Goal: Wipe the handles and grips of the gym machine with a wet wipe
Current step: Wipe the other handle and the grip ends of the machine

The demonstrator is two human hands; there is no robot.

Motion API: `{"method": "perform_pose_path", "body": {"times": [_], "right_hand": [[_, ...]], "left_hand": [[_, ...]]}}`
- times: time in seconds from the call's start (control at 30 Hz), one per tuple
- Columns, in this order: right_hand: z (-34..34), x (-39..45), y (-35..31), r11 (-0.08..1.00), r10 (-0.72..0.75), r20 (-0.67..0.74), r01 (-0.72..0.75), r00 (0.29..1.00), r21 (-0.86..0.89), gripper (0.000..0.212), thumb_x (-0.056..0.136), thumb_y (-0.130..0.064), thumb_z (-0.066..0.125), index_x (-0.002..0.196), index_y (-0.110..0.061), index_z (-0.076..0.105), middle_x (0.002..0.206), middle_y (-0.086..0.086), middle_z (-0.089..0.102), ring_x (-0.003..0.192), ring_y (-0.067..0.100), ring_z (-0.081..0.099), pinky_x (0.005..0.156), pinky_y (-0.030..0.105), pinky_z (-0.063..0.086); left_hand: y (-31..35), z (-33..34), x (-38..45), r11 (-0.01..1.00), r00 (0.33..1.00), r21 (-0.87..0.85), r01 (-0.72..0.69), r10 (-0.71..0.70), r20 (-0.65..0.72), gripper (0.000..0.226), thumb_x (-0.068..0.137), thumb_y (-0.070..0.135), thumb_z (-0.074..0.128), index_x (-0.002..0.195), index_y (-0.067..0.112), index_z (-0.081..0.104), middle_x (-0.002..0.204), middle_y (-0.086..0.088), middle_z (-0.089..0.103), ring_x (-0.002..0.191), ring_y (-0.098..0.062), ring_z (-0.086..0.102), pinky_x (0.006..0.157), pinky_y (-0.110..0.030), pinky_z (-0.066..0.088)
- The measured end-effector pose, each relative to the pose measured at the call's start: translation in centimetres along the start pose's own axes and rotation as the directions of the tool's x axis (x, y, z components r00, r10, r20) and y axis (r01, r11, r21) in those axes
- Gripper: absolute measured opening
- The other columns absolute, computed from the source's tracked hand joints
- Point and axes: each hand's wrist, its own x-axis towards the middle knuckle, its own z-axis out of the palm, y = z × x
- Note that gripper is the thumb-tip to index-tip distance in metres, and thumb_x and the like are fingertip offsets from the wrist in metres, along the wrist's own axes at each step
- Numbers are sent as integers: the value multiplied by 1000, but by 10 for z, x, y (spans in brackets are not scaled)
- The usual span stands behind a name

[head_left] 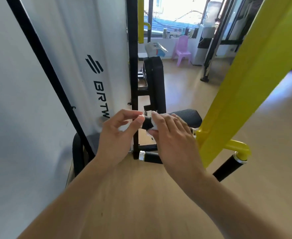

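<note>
Nearest to me, my two bare forearms reached forward over the pale wood floor. My right hand was wrapped over a black handle grip, with a white wet wipe bunched between the palm and the grip; bits of the wipe showed at the fingertips and under the thumb. My left hand sat just beside it at the free end of the same grip, thumb and forefinger pinched on the silvery end cap, the other fingers loosely curled. So both hands were close together on the one handle, the right clamped through the wipe, the left only nipping the tip.

Just below them a second black grip with a chrome cap stuck out leftwards, untouched. To the right, a third black grip hung tilted from a yellow elbow tube, which joined the broad yellow frame beam rising diagonally to the upper right.

Behind my hands was the black padded seat and, above it, the upright black back pad. To the left stood the white shroud of the machine with dark lettering, edged by black uprights.

Farther off, across the floor, a small pink plastic chair stood by the window wall, with a white appliance beside it; I could not tell what it was. The window was blown out bright, with small bottles lined along its sill.
</note>
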Motion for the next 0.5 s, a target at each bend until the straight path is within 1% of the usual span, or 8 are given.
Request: {"method": "perform_pose_path", "body": {"times": [0.07, 0.1, 0.13, 0.2, 0.3, 0.37, 0.43, 0.5], "right_hand": [[4, 3, -10, 999, -30, -13, 31, 999, 39, 43, 95, -26, 67, 134, -8, 60, 126, 8, 67, 122, 26, 60, 112, 40, 39], [4, 3, -10, 999, -36, -8, 37, 999, 37, 43, 97, -28, 65, 134, -9, 59, 128, 7, 67, 124, 25, 59, 113, 40, 37], [2, 2, -8, 999, -31, 7, 31, 1000, 12, 42, 98, -31, 61, 134, -10, 59, 127, 7, 67, 124, 26, 58, 114, 41, 36], [-5, -4, 0, 994, 36, 47, -31, 998, -109, 43, 98, -37, 56, 131, -10, 59, 122, 8, 67, 123, 30, 57, 115, 44, 35], [-12, -17, 11, 964, 151, 35, -139, 988, -226, 44, 94, -38, 54, 126, -8, 61, 117, 13, 66, 119, 33, 55, 112, 46, 38], [-8, -16, 8, 972, 145, 3, -142, 989, -189, 42, 96, -36, 54, 124, -5, 60, 117, 13, 65, 118, 31, 54, 113, 44, 37], [1, -6, -1, 987, 90, -4, -90, 996, -131, 40, 99, -35, 52, 123, -4, 61, 116, 11, 66, 118, 30, 57, 115, 42, 35], [7, 2, -8, 994, 30, 9, -29, 1000, -107, 40, 99, -35, 54, 124, -5, 61, 117, 10, 66, 120, 29, 58, 116, 40, 35]], "left_hand": [[-2, -4, 3, 998, 997, -11, -62, 62, 46, 9, 93, 29, 67, 100, 26, 72, 96, 18, 73, 102, -5, 68, 96, -25, 48], [-3, -5, 4, 997, 995, -5, -82, 82, 64, 8, 93, 29, 66, 99, 26, 71, 96, 19, 73, 101, -5, 68, 97, -27, 48], [-5, -6, 6, 996, 993, 4, -90, 90, 78, 7, 93, 30, 66, 98, 28, 70, 96, 20, 72, 101, -3, 67, 96, -26, 47], [-8, -6, 9, 995, 990, 19, -102, 99, 97, 3, 93, 32, 65, 95, 33, 67, 95, 24, 69, 100, 4, 63, 91, -14, 44], [-11, -2, 10, 995, 989, 0, -101, 100, 110, 4, 93, 30, 66, 94, 34, 65, 93, 24, 67, 96, 13, 58, 79, 0, 39], [-10, -1, 8, 993, 988, -17, -117, 118, 97, 2, 93, 28, 66, 94, 30, 65, 91, 22, 67, 94, 15, 56, 76, 1, 38], [-12, -1, 9, 986, 983, -11, -167, 168, 76, 1, 94, 27, 65, 95, 27, 65, 91, 20, 67, 94, 14, 57, 76, 0, 37], [-15, -2, 13, 977, 973, 2, -214, 213, 85, 4, 95, 28, 64, 97, 25, 65, 92, 17, 67, 97, 4, 61, 81, -7, 40]]}}
